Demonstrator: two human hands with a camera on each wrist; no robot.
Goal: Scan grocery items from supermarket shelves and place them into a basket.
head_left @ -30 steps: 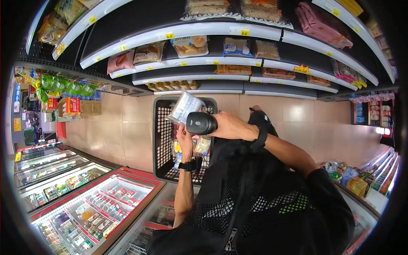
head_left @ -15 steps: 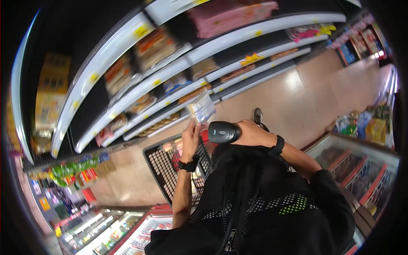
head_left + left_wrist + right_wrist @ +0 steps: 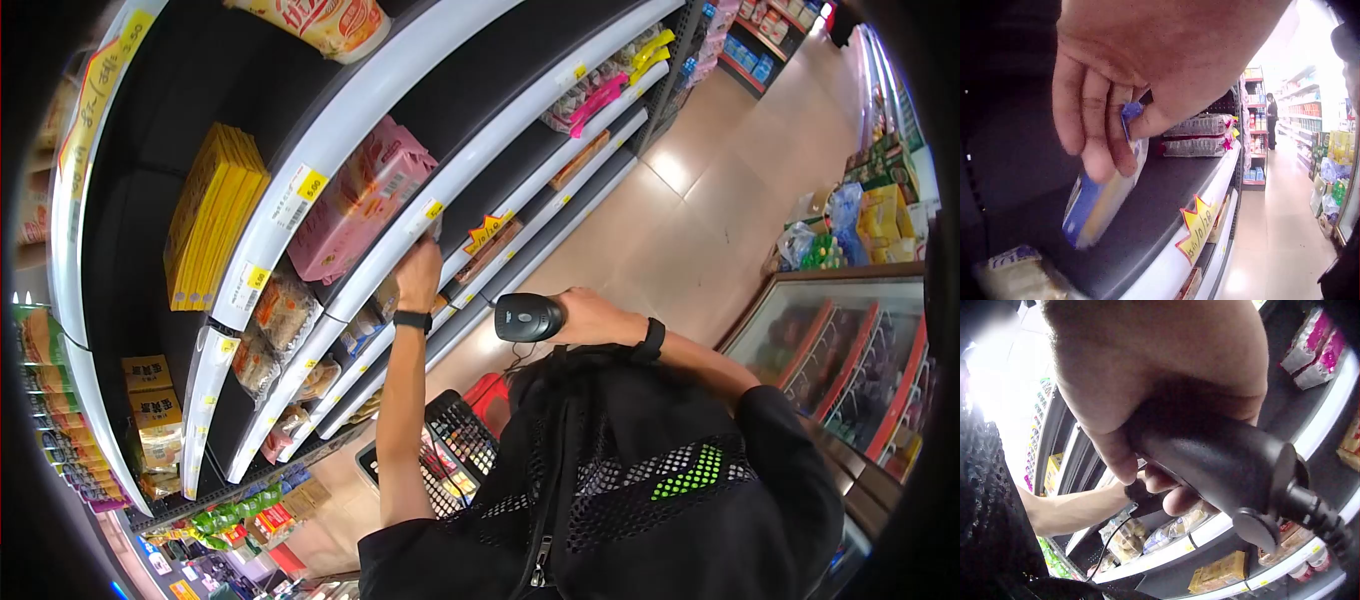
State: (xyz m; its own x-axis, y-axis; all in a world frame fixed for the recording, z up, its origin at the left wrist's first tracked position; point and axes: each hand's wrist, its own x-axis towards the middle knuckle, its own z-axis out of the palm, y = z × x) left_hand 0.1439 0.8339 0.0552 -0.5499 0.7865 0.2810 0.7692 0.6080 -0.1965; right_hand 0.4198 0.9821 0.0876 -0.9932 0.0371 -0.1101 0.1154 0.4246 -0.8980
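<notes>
Reaching into the shelf, my left hand (image 3: 418, 272) pinches a blue-and-white plastic food packet (image 3: 1100, 206) by its top edge between thumb and fingers. The packet hangs tilted over the dark shelf board (image 3: 1154, 200). Most of it is hidden in the head view behind the shelf edge. Another packet (image 3: 1019, 275), blurred, lies at the lower left of the left wrist view. My right hand (image 3: 600, 318) grips a black handheld barcode scanner (image 3: 528, 317) in front of my body. A coiled cord (image 3: 1319, 515) runs from the scanner's handle end.
Pink packages (image 3: 360, 205) and yellow packs (image 3: 215, 220) sit on higher shelves. A yellow star price tag (image 3: 1197, 228) sticks out from the shelf edge. Below my left arm stands a dark shopping basket (image 3: 465, 425). A glass-topped freezer (image 3: 830, 350) is at the right.
The head view has turned rightward along the shelves. My left hand has moved from above the basket up to the shelf with the packet. The right hand keeps holding the scanner.
</notes>
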